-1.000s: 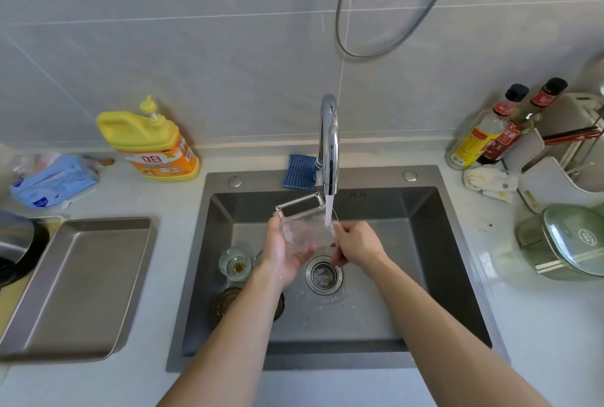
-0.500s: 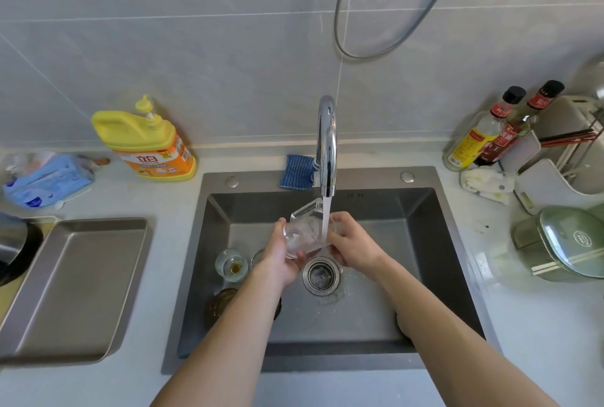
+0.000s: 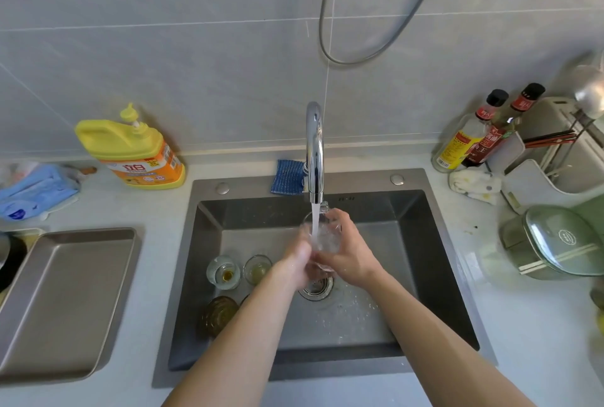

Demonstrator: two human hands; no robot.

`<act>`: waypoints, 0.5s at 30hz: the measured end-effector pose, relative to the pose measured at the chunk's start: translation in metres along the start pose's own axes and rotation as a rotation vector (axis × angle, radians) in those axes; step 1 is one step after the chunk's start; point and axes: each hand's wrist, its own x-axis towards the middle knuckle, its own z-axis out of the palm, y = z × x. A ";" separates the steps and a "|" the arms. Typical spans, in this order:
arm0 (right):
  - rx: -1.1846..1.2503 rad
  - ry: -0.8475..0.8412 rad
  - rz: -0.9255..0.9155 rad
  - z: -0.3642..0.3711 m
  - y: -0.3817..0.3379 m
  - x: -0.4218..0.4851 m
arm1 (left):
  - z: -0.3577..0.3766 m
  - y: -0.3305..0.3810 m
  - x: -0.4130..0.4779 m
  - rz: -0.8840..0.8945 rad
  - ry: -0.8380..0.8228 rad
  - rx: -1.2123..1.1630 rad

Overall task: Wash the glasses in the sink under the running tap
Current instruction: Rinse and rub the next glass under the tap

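Glass point(image 3: 322, 236) upright now, both-hand grip.

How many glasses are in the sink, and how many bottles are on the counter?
Glasses: 4, one clear glass under the tap in both hands, two small glasses and an amber glass on the sink floor. A forearm may hide more.
Bottles: 3, one yellow soap bottle, two sauce bottles.
Total: 7

Glossy chrome tap point(image 3: 314, 151); matt grey metal sink point(image 3: 434, 262); clear wet glass point(image 3: 322, 236); brushed metal tray point(image 3: 65, 292).
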 end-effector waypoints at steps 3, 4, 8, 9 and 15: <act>-0.215 0.107 0.001 0.001 -0.003 -0.001 | 0.007 0.005 -0.005 0.125 -0.021 0.123; -0.316 0.123 -0.016 0.002 -0.005 -0.001 | 0.005 0.005 -0.006 0.157 -0.020 0.166; -0.565 0.102 -0.082 -0.004 -0.014 -0.003 | -0.008 0.004 0.001 0.206 0.070 0.192; -0.520 0.091 -0.078 -0.005 -0.016 -0.004 | -0.010 0.005 0.001 0.226 0.098 0.190; -0.231 0.032 0.125 0.009 -0.029 -0.007 | -0.005 0.003 -0.003 0.262 -0.009 0.104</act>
